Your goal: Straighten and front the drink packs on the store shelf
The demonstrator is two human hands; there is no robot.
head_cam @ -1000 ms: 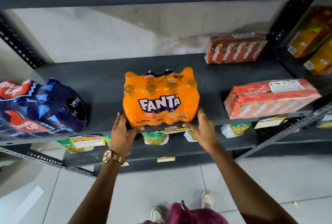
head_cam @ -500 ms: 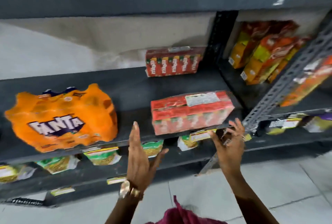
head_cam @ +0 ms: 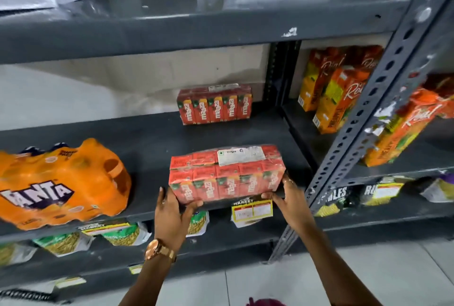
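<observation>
A shrink-wrapped red Maaza juice-box pack stands at the front edge of the dark grey shelf. My left hand grips its lower left corner, and my right hand holds its lower right corner. A second red Maaza pack stands far back against the wall. An orange Fanta bottle pack lies at the shelf's front left, slightly skewed and partly cut off by the frame.
A perforated grey upright rises right beside my right hand. Orange Real juice cartons fill the neighbouring bay on the right. Snack bags and price tags hang below the shelf edge. White bags sit on the shelf above.
Both hands left the Fanta pack, moved right, and now hold the front Maaza pack at its two lower corners. The view has shifted right and closer.
</observation>
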